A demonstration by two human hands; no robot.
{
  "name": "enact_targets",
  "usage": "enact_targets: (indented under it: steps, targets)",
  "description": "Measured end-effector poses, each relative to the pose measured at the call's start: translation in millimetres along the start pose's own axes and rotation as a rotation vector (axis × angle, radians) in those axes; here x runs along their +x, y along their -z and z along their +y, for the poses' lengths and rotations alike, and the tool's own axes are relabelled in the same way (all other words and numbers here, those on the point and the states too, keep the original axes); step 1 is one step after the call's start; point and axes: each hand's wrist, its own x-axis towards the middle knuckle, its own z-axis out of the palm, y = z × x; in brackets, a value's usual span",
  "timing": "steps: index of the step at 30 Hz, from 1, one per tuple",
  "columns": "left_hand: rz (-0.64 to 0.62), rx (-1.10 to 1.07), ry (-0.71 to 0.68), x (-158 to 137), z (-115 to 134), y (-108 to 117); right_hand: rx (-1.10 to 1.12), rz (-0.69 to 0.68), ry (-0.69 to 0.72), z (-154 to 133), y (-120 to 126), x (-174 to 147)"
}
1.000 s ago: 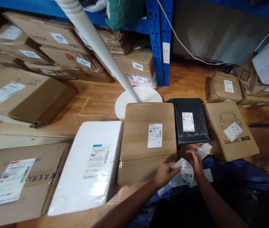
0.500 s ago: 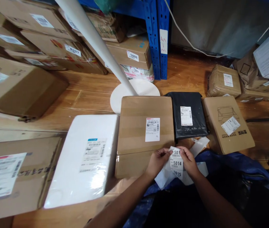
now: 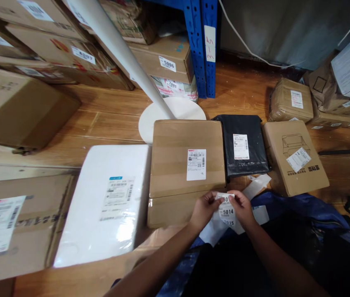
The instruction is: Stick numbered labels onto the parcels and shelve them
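It's white on the labels (image 3: 227,212), numbered in black; brown for the carton (image 3: 170,165), banded lighter and darker; white again on the parcel (image 3: 93,194), its sticker (image 3: 117,200) topped in blue; now a black pouch (image 3: 255,142), dark blue cloth (image 3: 305,209), bright blue post (image 3: 196,55), red-marked white tag (image 3: 210,43), orange-brown wood-grained floor (image 3: 240,88).

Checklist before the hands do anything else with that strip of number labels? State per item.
1. Left hand on label strip: ok, pinching near its top.
2. Right hand on label strip: ok, pinching near the top on the other side.
3. Middle number readable: ok, 5014.
4. Top number readable: not ok, fingers partly cover it.
5. Shipping labels on the central brown box and black parcel uncovered: ok, both face up.
6. Top label loose from its backing: cannot tell, fingers hide the edge.
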Motion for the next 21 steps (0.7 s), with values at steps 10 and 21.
enact_targets:
  steps: [10, 21]
  targets:
    - [0.264, 0.450, 0.133, -78, -107, 41, 0.012, 0.052, -0.251, 106, -26, -96]
    - [0.288, 0.249, 0.143, -56, -114, 74, -0.196, 0.114, 0.035, 122, -61, -51]
